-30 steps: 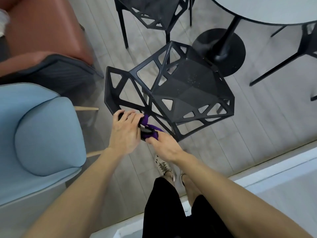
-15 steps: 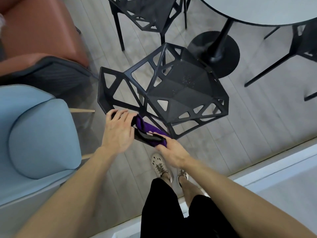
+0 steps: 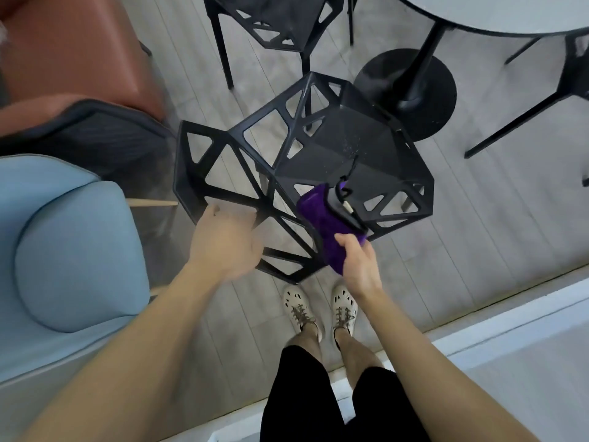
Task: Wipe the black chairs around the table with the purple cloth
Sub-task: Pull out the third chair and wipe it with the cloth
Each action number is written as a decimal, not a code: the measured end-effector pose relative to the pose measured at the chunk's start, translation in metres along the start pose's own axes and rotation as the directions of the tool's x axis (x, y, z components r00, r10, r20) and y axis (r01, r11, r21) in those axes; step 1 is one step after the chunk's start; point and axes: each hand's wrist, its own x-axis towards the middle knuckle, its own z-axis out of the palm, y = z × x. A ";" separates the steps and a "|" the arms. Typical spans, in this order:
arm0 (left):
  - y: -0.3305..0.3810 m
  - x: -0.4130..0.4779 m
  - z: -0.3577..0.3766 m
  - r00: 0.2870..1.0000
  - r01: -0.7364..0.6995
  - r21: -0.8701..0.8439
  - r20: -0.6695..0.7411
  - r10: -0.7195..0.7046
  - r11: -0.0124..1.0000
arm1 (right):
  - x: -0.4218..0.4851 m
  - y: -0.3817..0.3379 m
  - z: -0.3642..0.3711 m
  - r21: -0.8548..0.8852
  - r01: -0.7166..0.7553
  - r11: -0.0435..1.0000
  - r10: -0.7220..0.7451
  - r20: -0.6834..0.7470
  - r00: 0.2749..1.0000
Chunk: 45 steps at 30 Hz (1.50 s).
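Note:
A black chair (image 3: 357,148) with triangular cut-outs stands right in front of me, its backrest toward me. My right hand (image 3: 358,266) grips the purple cloth (image 3: 322,224), which has a black strap, against the backrest's right side. My left hand (image 3: 223,242) is blurred and rests on the backrest's top rail at the left, fingers curled over it. Another black chair (image 3: 277,17) stands behind, and a third (image 3: 573,68) is at the right edge.
A round grey table (image 3: 497,17) on a black pedestal base (image 3: 408,90) stands at the upper right. A light blue armchair (image 3: 63,250) and a brown-orange seat (image 3: 63,52) crowd the left. A white ledge (image 3: 510,346) runs along the lower right beside my feet.
My right hand has carried the purple cloth to the right along the backrest, away from my left hand. My left hand let go of the cloth and now sits on the rail.

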 end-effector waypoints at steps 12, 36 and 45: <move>-0.001 -0.002 -0.003 1.000 -0.029 -0.010 -0.007 0.029 1.000 | 0.069 0.033 0.024 -0.770 0.296 0.565 0.168 0.459 0.873; -0.001 -0.003 -0.006 1.000 -0.009 -0.029 -0.012 0.009 1.000 | 0.110 0.021 0.065 -0.697 0.289 0.656 0.130 0.483 0.866; -0.001 -0.002 -0.006 1.000 -0.013 -0.015 0.023 0.013 1.000 | 0.097 0.003 0.009 -0.472 -0.066 0.879 0.146 0.136 0.980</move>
